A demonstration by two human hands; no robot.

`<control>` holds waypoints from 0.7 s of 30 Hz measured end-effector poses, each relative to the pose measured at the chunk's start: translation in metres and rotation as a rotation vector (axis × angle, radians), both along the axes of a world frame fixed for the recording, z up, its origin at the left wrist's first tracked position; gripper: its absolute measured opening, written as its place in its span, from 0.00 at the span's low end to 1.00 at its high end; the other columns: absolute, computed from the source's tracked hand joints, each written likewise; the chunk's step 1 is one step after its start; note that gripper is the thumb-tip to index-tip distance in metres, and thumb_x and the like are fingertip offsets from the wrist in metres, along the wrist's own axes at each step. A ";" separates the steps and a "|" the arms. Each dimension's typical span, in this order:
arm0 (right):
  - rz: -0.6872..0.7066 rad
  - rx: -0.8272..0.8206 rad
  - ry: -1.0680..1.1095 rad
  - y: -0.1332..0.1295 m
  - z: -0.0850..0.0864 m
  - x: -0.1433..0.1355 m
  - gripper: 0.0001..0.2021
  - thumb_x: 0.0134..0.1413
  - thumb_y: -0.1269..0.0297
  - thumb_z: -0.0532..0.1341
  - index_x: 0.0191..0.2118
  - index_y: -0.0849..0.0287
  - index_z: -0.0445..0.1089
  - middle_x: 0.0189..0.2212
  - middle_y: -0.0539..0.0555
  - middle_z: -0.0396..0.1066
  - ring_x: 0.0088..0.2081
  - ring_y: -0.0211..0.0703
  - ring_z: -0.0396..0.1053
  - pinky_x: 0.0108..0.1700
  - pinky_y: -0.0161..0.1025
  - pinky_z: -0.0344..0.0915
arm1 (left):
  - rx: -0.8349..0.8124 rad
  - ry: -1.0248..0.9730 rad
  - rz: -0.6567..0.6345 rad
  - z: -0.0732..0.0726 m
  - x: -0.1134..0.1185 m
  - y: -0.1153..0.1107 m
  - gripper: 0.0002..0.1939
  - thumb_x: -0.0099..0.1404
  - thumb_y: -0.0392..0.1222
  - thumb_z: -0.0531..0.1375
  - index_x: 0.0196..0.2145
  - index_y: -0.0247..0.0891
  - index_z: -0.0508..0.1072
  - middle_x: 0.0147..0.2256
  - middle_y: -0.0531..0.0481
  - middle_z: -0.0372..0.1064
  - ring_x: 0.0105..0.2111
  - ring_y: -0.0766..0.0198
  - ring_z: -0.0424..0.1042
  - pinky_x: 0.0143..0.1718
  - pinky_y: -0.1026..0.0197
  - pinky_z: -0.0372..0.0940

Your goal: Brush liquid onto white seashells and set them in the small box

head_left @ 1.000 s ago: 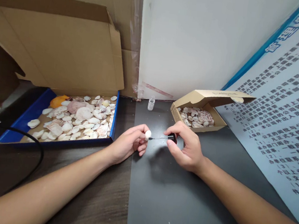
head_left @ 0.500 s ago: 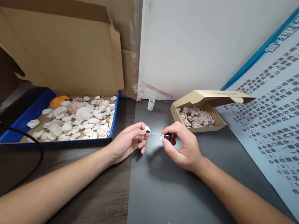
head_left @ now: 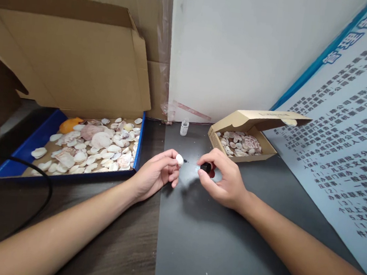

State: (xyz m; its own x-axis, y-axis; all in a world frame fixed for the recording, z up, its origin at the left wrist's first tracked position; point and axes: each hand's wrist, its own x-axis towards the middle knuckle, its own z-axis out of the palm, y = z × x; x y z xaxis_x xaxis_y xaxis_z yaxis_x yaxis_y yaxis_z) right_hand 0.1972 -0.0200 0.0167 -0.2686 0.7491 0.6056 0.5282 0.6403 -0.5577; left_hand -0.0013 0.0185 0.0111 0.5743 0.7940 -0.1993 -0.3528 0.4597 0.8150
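Observation:
Between its thumb and fingers, my left hand [head_left: 157,174] pinches a small white ribbed cap [head_left: 179,159]. A thin brush with a dark tip reaches from the cap toward the right. Opposite it, my right hand [head_left: 223,177] grips a small bottle with a black top [head_left: 205,167]; a reddish part of it shows between the fingers. The two hands are apart, above the grey mat [head_left: 197,245]. Behind them a small clear bottle with a white label [head_left: 184,128] stands upright.
At the left, an open blue-edged box [head_left: 140,146] holds several shells. A smaller cardboard box [head_left: 269,156] with shells stands at the back right, its lid raised. A black cable [head_left: 50,191] crosses the left side. A printed sheet [head_left: 342,142] leans at the right.
The thin rod that spanned the gap between my hands looks blurred and fainter now. Both hands have hardly moved, and the view has shifted slightly.

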 end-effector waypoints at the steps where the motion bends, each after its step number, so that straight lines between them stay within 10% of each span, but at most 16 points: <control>1: 0.004 0.003 0.010 0.000 0.000 0.000 0.05 0.56 0.70 0.60 0.39 0.55 0.66 0.29 0.49 0.65 0.26 0.36 0.61 0.28 0.36 0.63 | 0.000 -0.001 -0.004 0.000 0.000 0.000 0.05 0.59 0.35 0.61 0.30 0.35 0.66 0.26 0.55 0.61 0.20 0.72 0.59 0.22 0.65 0.64; 21: 0.002 0.006 0.024 -0.001 0.001 0.000 0.06 0.58 0.70 0.59 0.42 0.56 0.66 0.28 0.48 0.62 0.26 0.36 0.61 0.28 0.35 0.63 | 0.005 0.078 -0.016 0.003 0.001 -0.003 0.05 0.57 0.34 0.59 0.30 0.37 0.64 0.21 0.57 0.57 0.20 0.71 0.57 0.23 0.67 0.58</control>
